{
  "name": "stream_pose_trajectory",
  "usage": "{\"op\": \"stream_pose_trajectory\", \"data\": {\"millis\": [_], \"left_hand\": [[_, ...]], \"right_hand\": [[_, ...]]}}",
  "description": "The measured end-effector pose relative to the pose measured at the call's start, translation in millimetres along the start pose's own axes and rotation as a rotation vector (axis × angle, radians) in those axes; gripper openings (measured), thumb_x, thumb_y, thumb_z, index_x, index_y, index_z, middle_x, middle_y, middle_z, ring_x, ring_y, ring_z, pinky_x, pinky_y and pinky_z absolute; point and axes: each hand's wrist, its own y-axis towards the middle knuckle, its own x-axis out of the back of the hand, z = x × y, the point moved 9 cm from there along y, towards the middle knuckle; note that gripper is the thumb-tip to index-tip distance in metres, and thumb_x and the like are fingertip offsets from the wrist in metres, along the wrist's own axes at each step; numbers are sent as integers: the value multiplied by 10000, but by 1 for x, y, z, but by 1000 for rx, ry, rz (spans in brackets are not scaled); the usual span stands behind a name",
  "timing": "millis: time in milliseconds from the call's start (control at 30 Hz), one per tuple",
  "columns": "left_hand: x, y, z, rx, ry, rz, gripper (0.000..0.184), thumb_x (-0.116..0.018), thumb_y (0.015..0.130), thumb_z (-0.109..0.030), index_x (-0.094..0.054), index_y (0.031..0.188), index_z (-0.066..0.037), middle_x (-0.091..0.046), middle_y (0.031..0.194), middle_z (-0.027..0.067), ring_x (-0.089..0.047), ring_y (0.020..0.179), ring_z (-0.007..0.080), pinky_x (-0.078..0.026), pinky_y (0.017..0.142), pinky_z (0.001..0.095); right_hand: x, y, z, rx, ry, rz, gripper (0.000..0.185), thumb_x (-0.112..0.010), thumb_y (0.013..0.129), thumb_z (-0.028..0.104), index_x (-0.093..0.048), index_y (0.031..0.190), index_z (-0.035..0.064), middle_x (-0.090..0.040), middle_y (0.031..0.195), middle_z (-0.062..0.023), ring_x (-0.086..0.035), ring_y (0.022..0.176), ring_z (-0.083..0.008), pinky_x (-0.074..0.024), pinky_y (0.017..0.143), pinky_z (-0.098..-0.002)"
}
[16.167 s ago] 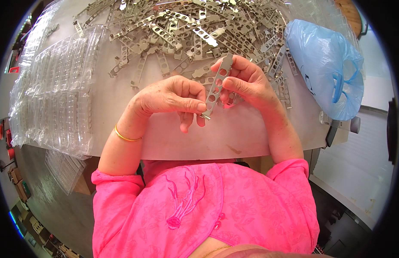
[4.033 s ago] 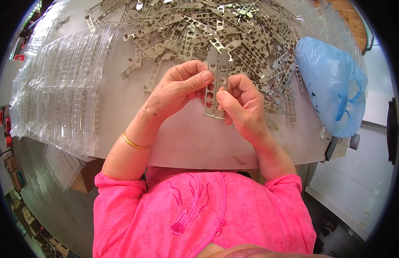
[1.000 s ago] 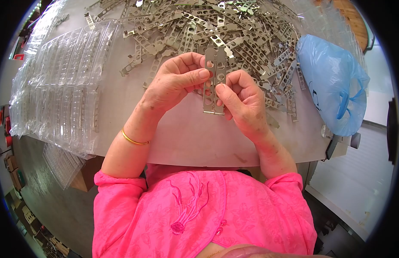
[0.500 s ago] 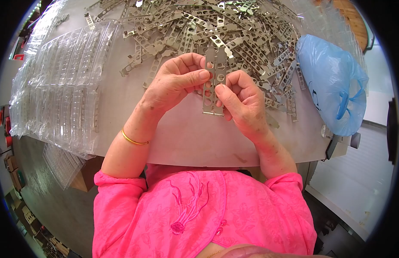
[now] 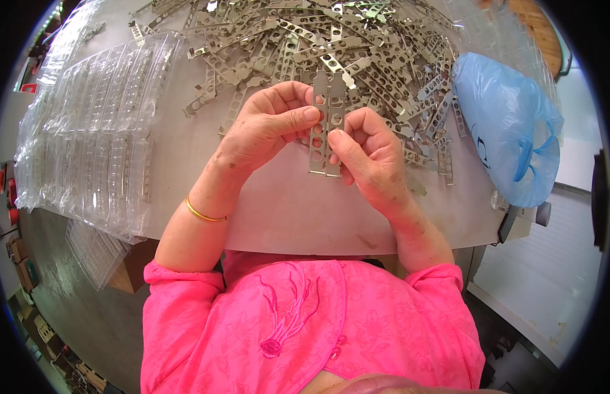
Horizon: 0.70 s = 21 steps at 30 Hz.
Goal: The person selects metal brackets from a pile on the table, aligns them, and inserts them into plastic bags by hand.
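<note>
Two perforated metal strips are held side by side, upright in view, above the table. My left hand (image 5: 273, 125) pinches the left metal strip (image 5: 316, 155) between thumb and fingers near its middle. The right metal strip (image 5: 337, 98) is gripped along its outer edge by my right hand (image 5: 369, 148), thumb in front and fingers curled behind. A narrow gap or seam runs between the two strips, and their lower ends sit level. Parts of both strips are hidden by my thumbs. Just beyond my hands lies a big heap of similar metal strips (image 5: 272, 56).
Clear plastic trays (image 5: 88, 125) holding strips are stacked on the left of the table (image 5: 285, 223). A tied blue plastic bag (image 5: 505, 118) sits on the right. More clear trays (image 5: 98, 246) and a cardboard box (image 5: 135, 266) are below the table's left edge.
</note>
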Motion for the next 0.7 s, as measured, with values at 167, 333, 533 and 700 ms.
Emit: {"op": "stream_pose_trajectory", "data": {"millis": [167,333,533,700], "left_hand": [[1,0,0,-1,1,-5,188,-720,926,-110,-631,1078,-45,-678,964,8,-655,834,105,-526,732,268],[1,0,1,-3,8,-1,185,-717,928,-112,-633,1079,-45,-680,960,11,-651,825,103,-524,732,268],[0,1,1,-10,-13,31,187,-718,929,-115,-635,1081,-45,-683,953,11,-653,819,104,-525,726,270],[1,1,1,-10,8,16,185,-716,930,-115,-634,1081,-45,-686,951,9,-657,815,106,-526,723,268]], "right_hand": [[0,0,-1,-5,-4,-4,97,-611,969,93,-522,939,69,-606,715,3,-474,535,-5,-358,448,-189],[0,0,-1,-4,7,6,104,-612,969,97,-518,932,72,-605,716,3,-475,535,-6,-356,448,-189],[0,1,0,11,-6,0,105,-612,973,104,-520,935,71,-607,714,2,-473,527,-9,-356,446,-191],[0,1,0,16,-11,12,105,-610,976,107,-521,936,70,-608,711,3,-474,525,-10,-355,445,-192]]}}
